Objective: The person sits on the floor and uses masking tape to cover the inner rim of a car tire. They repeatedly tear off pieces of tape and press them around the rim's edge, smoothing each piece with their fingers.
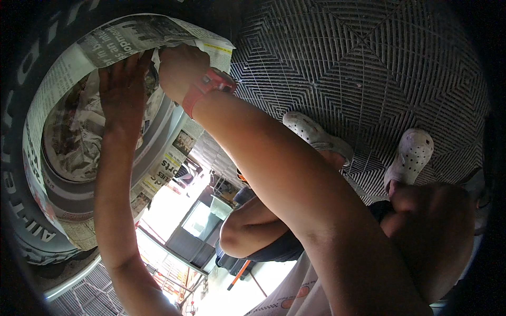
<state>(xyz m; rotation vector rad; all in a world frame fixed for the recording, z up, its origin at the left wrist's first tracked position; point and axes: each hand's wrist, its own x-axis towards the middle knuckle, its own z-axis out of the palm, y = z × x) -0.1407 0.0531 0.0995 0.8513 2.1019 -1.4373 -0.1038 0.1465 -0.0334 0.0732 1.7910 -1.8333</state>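
Sheets of newspaper (48, 113) form a ring between a black tyre (16, 181) and its grey wheel rim (74, 196). More crumpled newspaper (79, 134) fills the middle of the wheel. My left hand (124, 81) lies with its fingers stretched against the paper at the upper inner edge of the rim. Just right of it, my right hand (182, 68), with a red watch (215, 83) on its wrist, is curled closed at the newspaper's inner edge. Its fingertips are mostly hidden behind the hand.
Ribbed dark floor tiles (363, 63) spread to the right of the wheel. My feet in pale clogs (414, 152) rest there, with my bent knee (237, 234) below my right arm. Beyond the wheel, a bright opening shows a grey cabinet-like object (197, 226) and an orange-tipped stick (239, 275).
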